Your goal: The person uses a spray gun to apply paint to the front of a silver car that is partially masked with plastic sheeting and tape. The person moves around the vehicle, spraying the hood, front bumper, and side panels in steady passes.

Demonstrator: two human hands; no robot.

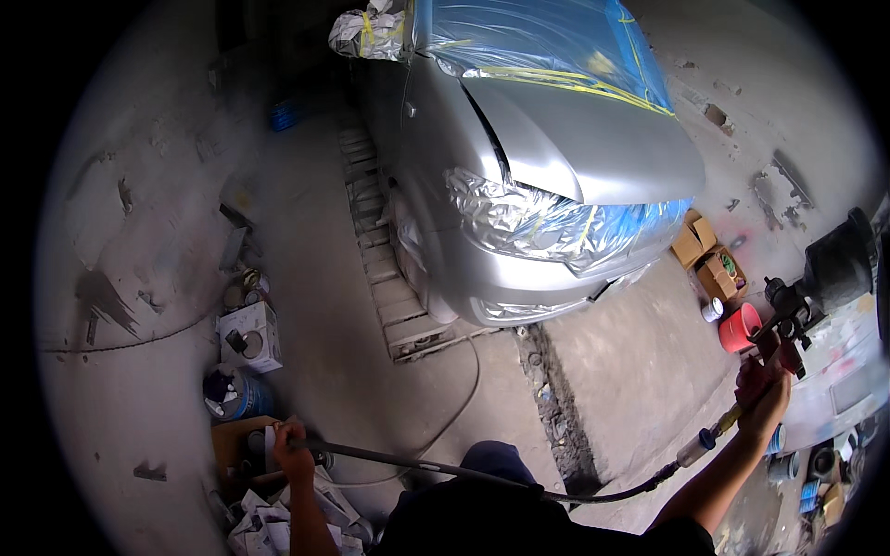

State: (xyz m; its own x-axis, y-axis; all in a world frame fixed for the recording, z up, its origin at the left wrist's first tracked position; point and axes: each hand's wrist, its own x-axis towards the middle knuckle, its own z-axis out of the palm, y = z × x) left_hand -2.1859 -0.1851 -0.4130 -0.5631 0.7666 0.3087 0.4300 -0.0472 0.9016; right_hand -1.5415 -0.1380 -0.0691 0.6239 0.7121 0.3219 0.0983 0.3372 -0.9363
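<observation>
Right hand (762, 394) grips the spray gun (797, 315) at frame right; left hand (293, 451) clasps its hose (445, 468), keeping slack off the floor.

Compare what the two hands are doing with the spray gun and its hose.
The right hand is raised at the right and grips the spray gun by its handle; the left hand is low at the left, closed around the dark hose. The right hand is stained red; the left hand shows no such stain. The left hand sits above crumpled paper; the right hand is near a red cup. Both are bare and gripping.
</observation>
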